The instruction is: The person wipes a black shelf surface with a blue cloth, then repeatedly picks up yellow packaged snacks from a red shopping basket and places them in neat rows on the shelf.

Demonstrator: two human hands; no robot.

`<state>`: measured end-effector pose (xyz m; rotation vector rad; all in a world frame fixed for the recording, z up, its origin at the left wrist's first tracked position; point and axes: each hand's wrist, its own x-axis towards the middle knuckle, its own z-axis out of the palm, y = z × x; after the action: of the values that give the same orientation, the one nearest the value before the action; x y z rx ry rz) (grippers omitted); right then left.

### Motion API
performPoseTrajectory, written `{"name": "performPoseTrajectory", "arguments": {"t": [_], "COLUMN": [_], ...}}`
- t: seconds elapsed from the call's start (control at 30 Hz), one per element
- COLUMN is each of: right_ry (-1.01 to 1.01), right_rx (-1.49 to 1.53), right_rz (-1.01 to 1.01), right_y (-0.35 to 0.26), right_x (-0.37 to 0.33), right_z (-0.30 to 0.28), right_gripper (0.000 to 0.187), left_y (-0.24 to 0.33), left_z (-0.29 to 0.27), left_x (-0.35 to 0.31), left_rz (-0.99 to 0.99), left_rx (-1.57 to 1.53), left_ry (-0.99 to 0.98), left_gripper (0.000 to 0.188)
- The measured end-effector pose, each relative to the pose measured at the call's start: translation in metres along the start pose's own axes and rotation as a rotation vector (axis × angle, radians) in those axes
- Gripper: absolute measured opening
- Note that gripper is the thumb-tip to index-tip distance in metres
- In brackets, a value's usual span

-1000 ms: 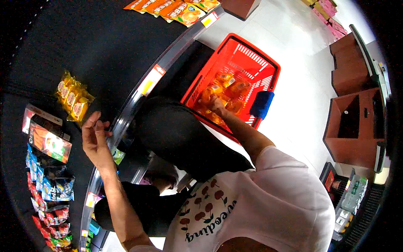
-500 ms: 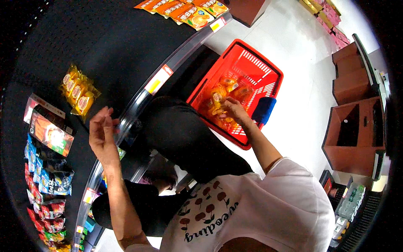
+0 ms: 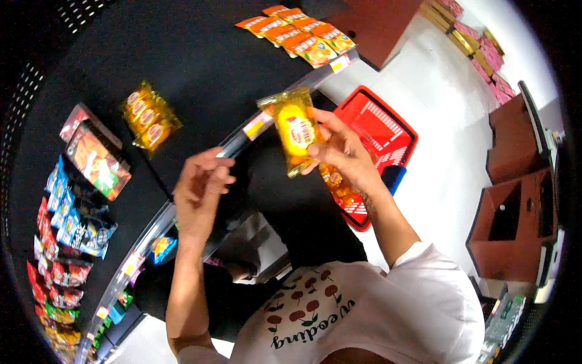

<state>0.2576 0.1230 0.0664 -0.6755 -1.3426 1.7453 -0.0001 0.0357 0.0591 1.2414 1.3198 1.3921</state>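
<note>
My right hand [image 3: 351, 158] pinches a small snack packet [image 3: 295, 130] by its right edge, thumb in front. The packet is yellow in a clear gold wrapper and is held up between the shelf edge and the basket. More yellow packets [image 3: 338, 187] lie in the red shopping basket [image 3: 407, 124], partly hidden behind that hand. My left hand [image 3: 203, 188] hovers by the shelf's front rail [image 3: 233, 144], its fingers loosely curled and apart, with nothing in them. Beyond it, a short row of matching yellow packets [image 3: 148, 118] lies on the black shelf [image 3: 200, 79].
Orange pouches [image 3: 309, 42] lie at the shelf's far end. Flat boxed packs [image 3: 97, 158] and blue and red snack bags [image 3: 66, 209] line its left side. The rail runs diagonally between me and the shelf. Brown cabinets [image 3: 515, 212] stand at the right on the white floor [image 3: 445, 164].
My right hand has come up out of the basket with a yellow packet and moved toward the shelf. My left hand has shifted right, and its fingers have parted. The view has turned slightly.
</note>
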Motion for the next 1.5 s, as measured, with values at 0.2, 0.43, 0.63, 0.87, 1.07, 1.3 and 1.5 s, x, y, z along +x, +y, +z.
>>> {"name": "performPoseTrajectory", "arguments": {"t": [0.2, 0.43, 0.63, 0.87, 1.07, 1.3, 1.5], "right_ry": [-0.216, -0.269, -0.33, -0.417, -0.348, -0.335, -0.339], "right_rx": [-0.1, -0.15, -0.094, -0.336, -0.39, -0.581, -0.873], "right_rz": [-0.015, 0.062, 0.137, 0.139, 0.016, -0.09, -0.121], "right_y": [0.014, 0.04, 0.066, 0.062, 0.051, 0.062, 0.079], "right_x": [0.019, 0.032, 0.039, 0.05, 0.088, 0.142, 0.184], "right_z": [0.06, 0.09, 0.1, 0.105, 0.103, 0.101, 0.102], "right_gripper": [0.064, 0.059, 0.072, 0.089, 0.039, 0.029, 0.026], "left_y": [0.0, -0.009, -0.022, -0.032, -0.026, -0.041, -0.054], "left_z": [-0.004, -0.032, -0.043, -0.053, -0.066, -0.081, -0.089], "left_x": [-0.013, -0.026, -0.037, -0.041, -0.033, -0.016, -0.005], "left_rz": [-0.042, -0.058, -0.124, -0.21, -0.259, -0.139, 0.017], "left_rx": [-0.178, -0.162, -0.128, -0.113, 0.008, -0.081, -0.206], "left_ry": [-0.092, 0.005, -0.004, 0.022, 0.012, 0.367, 0.561], "left_gripper": [0.043, 0.04, 0.036, 0.036, 0.036, 0.039, 0.038]}}
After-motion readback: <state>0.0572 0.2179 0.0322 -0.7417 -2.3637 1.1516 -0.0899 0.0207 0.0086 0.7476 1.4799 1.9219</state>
